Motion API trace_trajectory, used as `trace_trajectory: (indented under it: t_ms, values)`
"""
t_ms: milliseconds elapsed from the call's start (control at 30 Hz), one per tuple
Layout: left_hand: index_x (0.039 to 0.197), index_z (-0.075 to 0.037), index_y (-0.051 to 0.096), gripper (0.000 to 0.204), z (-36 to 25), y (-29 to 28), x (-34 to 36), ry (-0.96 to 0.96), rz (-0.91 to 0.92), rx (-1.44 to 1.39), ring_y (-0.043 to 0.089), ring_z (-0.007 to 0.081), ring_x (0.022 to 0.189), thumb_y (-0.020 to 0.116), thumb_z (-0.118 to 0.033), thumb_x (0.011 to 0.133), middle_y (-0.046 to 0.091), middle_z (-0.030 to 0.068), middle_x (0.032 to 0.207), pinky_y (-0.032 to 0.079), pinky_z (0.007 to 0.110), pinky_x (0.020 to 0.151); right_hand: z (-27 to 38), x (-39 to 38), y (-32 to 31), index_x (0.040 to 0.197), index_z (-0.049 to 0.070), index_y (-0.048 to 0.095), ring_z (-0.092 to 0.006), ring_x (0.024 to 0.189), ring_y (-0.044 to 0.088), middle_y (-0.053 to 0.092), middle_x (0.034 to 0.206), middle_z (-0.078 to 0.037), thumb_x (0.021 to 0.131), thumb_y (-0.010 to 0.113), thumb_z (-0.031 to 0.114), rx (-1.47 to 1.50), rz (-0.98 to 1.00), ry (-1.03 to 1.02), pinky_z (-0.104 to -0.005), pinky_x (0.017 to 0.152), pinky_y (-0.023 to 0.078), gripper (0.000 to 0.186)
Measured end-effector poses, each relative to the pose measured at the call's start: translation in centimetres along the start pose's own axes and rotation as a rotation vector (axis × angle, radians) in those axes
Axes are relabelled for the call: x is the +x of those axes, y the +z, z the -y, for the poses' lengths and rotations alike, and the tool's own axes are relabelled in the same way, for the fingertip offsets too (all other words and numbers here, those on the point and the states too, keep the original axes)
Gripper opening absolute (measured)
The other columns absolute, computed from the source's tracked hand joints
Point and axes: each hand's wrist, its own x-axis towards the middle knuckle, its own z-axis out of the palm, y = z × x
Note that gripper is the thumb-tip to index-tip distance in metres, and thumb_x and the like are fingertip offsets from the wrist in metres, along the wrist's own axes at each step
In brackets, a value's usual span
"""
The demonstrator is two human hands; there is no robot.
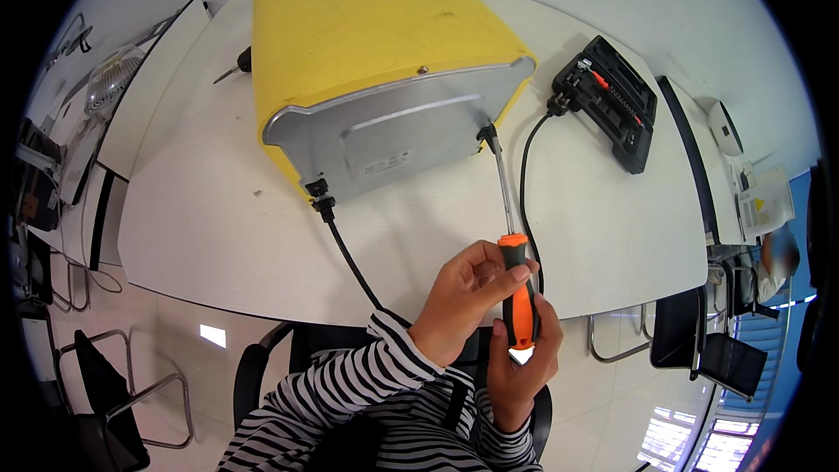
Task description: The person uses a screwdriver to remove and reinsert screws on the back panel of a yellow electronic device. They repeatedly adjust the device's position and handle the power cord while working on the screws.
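Both my left hand point(472, 297) and my right hand point(524, 367) grip an orange-and-black screwdriver point(523, 319), left fingers and thumb around the upper handle, right fingers around its lower end. Its steel shaft runs up to a black fitting point(487, 135) at the right corner of the grey metal panel point(332, 149) of a yellow appliance point(384, 17), which lies on a white table point(192, 227). A black cord point(348, 253) runs from a socket at the panel's lower left corner toward me.
An open black toolkit point(631, 131) lies at the right with another cable plug beside it. A second tool point(244, 60) is partly hidden left of the appliance. A black chair is beneath me; other chairs point(725, 363) and desks stand either side. A person point(772, 267) sits at far right.
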Motion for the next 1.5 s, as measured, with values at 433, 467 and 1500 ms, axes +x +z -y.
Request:
trace_trajectory:
  t_ms: [433, 467, 1500]
  values:
    - [0.104, 0.004, 0.047, 0.025, -0.8, -0.2, -0.2, -0.069, 0.117, 0.028, 0.053, 0.0156, 0.088, 0.044, -0.012, 0.084, 0.052, 0.0122, 0.105, 0.045, 0.026, 0.076, -0.3, 1.0, -1.3, 0.108, -0.006, 0.035, -0.0119, 0.04, 0.043, 0.052, 0.062, -0.014, 0.088, 0.025, 0.045, 1.292, 0.272, 0.882, -0.0208, 0.037, 0.036, 0.055]
    - [0.103, 0.004, 0.047, 0.025, -0.7, -0.2, -0.1, -0.074, 0.104, 0.013, 0.053, 0.015, 0.087, 0.046, -0.011, 0.083, 0.053, 0.0116, 0.103, 0.045, 0.025, 0.076, 0.2, 1.1, -1.3, 0.112, -0.006, 0.034, -0.0141, 0.046, 0.049, 0.054, 0.068, -0.015, 0.087, 0.041, 0.033, 1.274, 0.185, 0.806, -0.0205, 0.043, 0.04, 0.047]
    - [0.111, 0.003, 0.041, 0.032, -0.6, 0.0, 0.3, -0.044, 0.095, 0.032, 0.05, 0.0183, 0.098, 0.048, -0.01, 0.082, 0.05, 0.0144, 0.108, 0.04, 0.029, 0.086, 0.0, 1.0, -0.3, 0.097, -0.005, 0.046, -0.0116, 0.048, 0.052, 0.055, 0.06, -0.009, 0.085, 0.046, 0.028, 0.637, 0.098, 0.55, -0.0177, 0.042, 0.039, 0.036]
